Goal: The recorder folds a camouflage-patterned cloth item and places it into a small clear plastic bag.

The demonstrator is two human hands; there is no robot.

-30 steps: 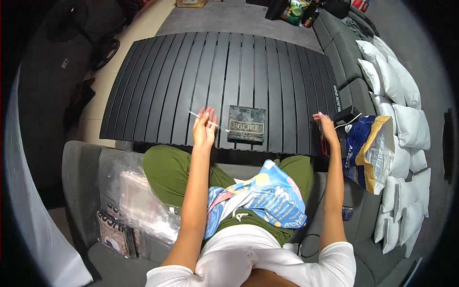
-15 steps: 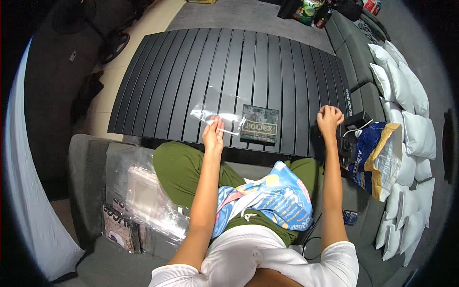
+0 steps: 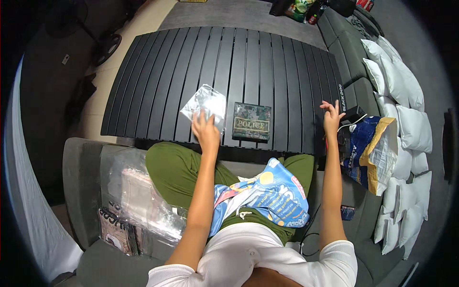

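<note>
A clear plastic bag (image 3: 206, 98) lies on the black slatted table (image 3: 158, 81), catching bright light. My left hand (image 3: 206, 131) rests over its near edge, palm down with fingers spread. Just right of the bag is a flat square item (image 3: 252, 122) with a dark green camouflage pattern and a lettered band; neither hand touches it. At the table's right end my right hand (image 3: 332, 119) is raised with its fingers apart, and nothing shows in it. It is nearest to a small black box (image 3: 353, 115) with a white cable.
Clear plastic packaging with pale items (image 3: 138, 191) lies on the grey sofa at left. A blue printed bag (image 3: 272, 191) covers my lap. Right of the table stand an opened blue and tan sack (image 3: 370, 153) and several white pillows (image 3: 416, 129).
My left hand has turned palm down over the plastic bag, which now lies flatter and further left. My right hand's fingers have spread from a closed pose. The view has shifted slightly.
</note>
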